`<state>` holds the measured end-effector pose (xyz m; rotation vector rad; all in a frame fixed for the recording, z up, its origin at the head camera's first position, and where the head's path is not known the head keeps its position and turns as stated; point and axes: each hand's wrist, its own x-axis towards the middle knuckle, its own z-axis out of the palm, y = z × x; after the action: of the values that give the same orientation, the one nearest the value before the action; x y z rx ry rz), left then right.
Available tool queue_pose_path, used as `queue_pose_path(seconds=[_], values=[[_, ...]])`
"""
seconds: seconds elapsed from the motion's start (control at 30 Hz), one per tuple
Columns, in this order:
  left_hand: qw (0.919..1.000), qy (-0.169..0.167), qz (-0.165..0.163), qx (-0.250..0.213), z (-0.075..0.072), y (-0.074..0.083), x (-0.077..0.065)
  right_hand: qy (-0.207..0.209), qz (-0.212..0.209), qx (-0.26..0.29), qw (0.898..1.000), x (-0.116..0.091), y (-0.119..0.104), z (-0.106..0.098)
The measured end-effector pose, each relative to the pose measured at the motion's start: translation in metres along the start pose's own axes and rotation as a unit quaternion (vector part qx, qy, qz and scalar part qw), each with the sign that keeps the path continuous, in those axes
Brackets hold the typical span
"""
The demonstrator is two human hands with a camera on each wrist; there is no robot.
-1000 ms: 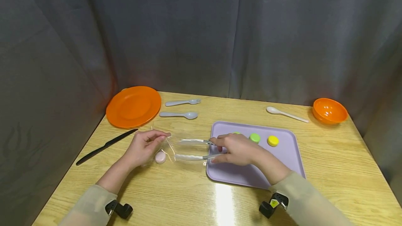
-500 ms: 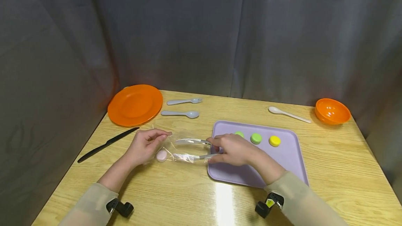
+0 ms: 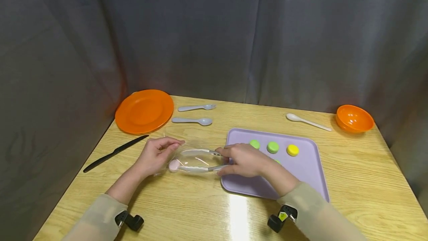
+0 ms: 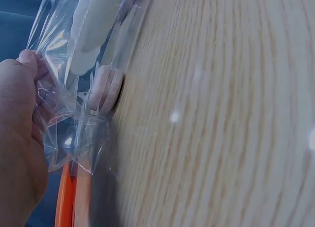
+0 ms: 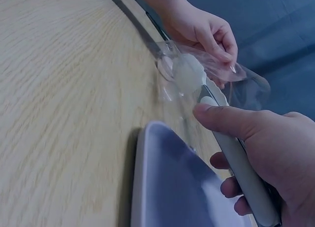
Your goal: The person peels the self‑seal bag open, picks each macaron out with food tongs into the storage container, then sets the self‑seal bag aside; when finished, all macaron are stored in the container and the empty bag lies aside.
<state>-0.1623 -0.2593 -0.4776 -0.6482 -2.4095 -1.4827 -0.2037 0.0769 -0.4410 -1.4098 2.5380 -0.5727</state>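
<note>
My left hand pinches the edge of a clear plastic bag. A pale pink macaron lies at the bag's left end in the head view, seen through the film. My right hand grips white-tipped tongs whose two arms stand apart. Their tips reach into the bag, and one lies close beside the macaron; whether they touch cannot be told. Below the right hand is a lilac tray bearing green macarons and a yellow macaron; the hand hides part of it.
A black knife lies left of the left hand. Behind are an orange plate, a grey fork and a grey spoon. A white spoon and an orange bowl are at the back right.
My right hand has moved slightly left, pushing the tongs deeper into the bag toward the pink macaron. The left hand keeps its pinch on the bag almost in place.
</note>
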Motion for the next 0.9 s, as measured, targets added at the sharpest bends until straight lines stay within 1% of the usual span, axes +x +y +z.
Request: queue_pose_path(seconds=[0.23,0.47,0.7,0.9], values=[[1.0,-0.002,0.0,-0.003,0.003,0.001,0.001,-0.015,-0.006,-0.017,1.0,0.015,-0.008,0.007],[0.9999,0.005,0.006,0.007,0.003,0.001,0.001,-0.029,-0.007,-0.053,0.998,0.025,-0.013,0.012],[0.9999,0.003,0.01,0.005,0.002,0.001,0.0,-0.027,-0.018,-0.058,0.998,0.026,-0.014,0.016],[0.9999,0.001,0.011,0.003,0.0,-0.002,-0.003,-0.018,-0.02,-0.052,0.998,0.022,-0.012,0.015]])
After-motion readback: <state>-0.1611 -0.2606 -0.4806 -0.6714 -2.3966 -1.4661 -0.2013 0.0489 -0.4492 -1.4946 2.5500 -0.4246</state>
